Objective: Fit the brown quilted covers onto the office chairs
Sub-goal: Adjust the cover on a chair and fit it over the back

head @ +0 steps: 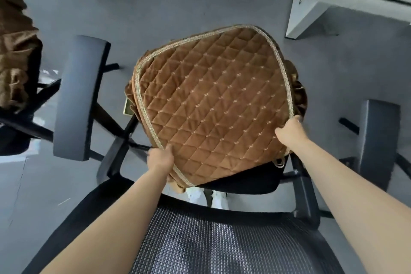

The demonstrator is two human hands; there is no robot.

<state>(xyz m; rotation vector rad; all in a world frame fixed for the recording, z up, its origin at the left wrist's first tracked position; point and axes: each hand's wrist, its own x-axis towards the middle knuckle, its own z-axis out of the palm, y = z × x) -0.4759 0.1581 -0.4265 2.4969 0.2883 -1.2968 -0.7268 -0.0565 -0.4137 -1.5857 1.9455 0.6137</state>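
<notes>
Brown quilted cover (213,100) over chair seat (249,181); left hand (160,158), right hand (290,131) gripping near edge.

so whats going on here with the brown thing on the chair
A person leans over the mesh backrest of an office chair and fits a brown quilted cover over its seat. The left hand grips the cover's near left edge and the right hand grips its right edge. The black seat still shows at the near side, so the cover is not fully on. Another brown-covered chair stands at far left.
</notes>
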